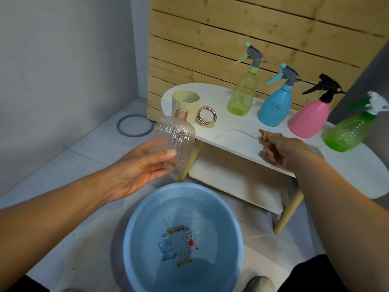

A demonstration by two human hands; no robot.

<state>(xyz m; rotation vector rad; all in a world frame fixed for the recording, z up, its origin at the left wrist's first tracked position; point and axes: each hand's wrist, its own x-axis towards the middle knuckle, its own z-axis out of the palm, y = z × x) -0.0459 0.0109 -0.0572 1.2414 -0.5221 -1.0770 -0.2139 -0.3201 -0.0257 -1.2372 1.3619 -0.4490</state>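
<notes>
Left hand: the left hand (139,165) is at the middle left of the frame; its fingers and thumb are curled round the lower half of one clear ribbed plastic bottle (174,140).
Bottle: one; it is held almost upright, a little tilted, with its copper-coloured threaded neck open at the top. It is in the air, in front of the left end of the table and above the far rim of the basin.
Right hand: the right hand (284,148) is at the middle right of the frame, over the table top. One small copper-coloured part (264,135) is pinched in its fingertips; what part it is cannot be told, as it is blurred.
Basin: one round light-blue plastic basin (134,224) stands on the floor at the bottom centre, with water and cartoon pictures inside.
Table: one white oval low table (231,123) with a lower shelf.
Spray bottles: four, in a row on the table towards the right: one yellow-green (242,95), one blue (273,106), one pink (309,119), one green (347,131).
Cup: one cream plastic cup (185,104) at the left end of the table, behind the bottle.
Rings: two; one golden ring (207,119) just beside the cup, one grey ring (134,127) flat on the floor at the left.
Background: one wooden slat panel (210,39) behind the table.
</notes>
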